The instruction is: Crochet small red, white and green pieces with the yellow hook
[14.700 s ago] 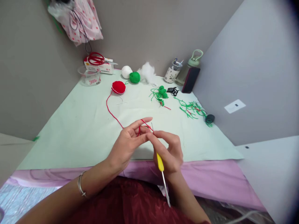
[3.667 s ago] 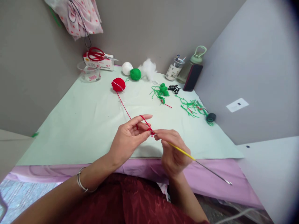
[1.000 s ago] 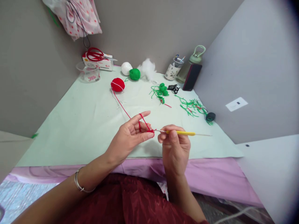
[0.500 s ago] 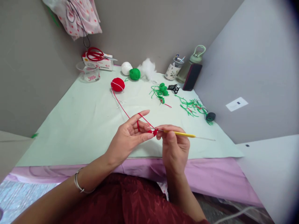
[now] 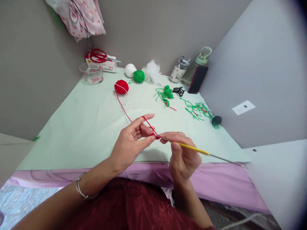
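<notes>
Between the thumb and fingers of my left hand [image 5: 130,140] is pinched a small red crochet piece [image 5: 157,137]. Red yarn [image 5: 124,110] loops over the raised index finger and runs back to a red yarn ball [image 5: 121,87] on the table. My right hand [image 5: 183,155] grips a crochet hook [image 5: 194,149] by its yellow handle. The hook's front end meets the red piece at the left fingertips; its other metal end points right, past the table's front edge. Fingers partly hide the stitches.
Behind stand a white yarn ball [image 5: 130,70], a green yarn ball [image 5: 139,76], stuffing [image 5: 153,71] and red scissors [image 5: 98,56] on a box. Green crocheted pieces [image 5: 168,92], yarn scraps [image 5: 196,108], a black tape roll [image 5: 216,120], a phone [image 5: 198,80] and a bottle [image 5: 192,68] lie or stand right.
My right hand has shifted right and slightly down, and the hook now slants down more to the right. Its tip has come back toward the red piece. My left hand has barely moved.
</notes>
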### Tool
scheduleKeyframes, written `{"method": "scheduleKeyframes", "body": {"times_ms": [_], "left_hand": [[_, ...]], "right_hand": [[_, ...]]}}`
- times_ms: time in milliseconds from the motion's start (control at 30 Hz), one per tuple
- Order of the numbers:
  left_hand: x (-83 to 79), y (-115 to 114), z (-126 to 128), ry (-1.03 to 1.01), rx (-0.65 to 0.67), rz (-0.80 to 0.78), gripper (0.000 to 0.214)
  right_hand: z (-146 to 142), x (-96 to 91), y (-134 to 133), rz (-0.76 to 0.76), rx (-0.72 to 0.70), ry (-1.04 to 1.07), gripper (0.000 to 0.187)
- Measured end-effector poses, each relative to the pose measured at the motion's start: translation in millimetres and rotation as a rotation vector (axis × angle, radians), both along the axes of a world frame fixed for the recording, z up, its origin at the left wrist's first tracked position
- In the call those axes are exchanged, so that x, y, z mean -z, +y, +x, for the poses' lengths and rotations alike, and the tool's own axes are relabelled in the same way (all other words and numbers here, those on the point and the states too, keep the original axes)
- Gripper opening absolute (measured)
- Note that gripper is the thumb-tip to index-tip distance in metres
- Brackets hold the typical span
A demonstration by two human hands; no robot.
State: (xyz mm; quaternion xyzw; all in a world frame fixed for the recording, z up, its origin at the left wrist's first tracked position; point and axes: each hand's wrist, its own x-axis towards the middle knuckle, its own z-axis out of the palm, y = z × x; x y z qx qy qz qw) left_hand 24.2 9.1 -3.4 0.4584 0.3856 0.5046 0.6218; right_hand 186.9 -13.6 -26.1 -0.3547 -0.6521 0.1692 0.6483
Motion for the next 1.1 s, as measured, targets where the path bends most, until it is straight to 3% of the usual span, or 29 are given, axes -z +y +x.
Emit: {"method": "scheduleKeyframes", "body": {"times_ms": [433,633,833,1000,1100], "left_hand": [[-2.0,1,0,0.044,-0.010,0.026,0.058],[-1.2,-2,1,0.067,-0.005,0.027,0.057],[0.2,-3,0,0.022,0.010,0.027,0.056],[2.3,-5,2,-0.022,-0.017,0.001,0.056],[5.0,-4,1,-0.174,0.087,-0.144,0.062]], "right_hand": [[2,5.9,0,0.102,-0.009,-0.124,0.026],[-3,16.7,0,0.181,0.095,-0.206,0.027],[0,12.2,-2,0.159,0.089,-0.143,0.025],[-2,21.0,-4,0.237,0.266,-0.335,0.036],[-6,25.8,-3,0.284,0.317,-0.385,0.042]]}}
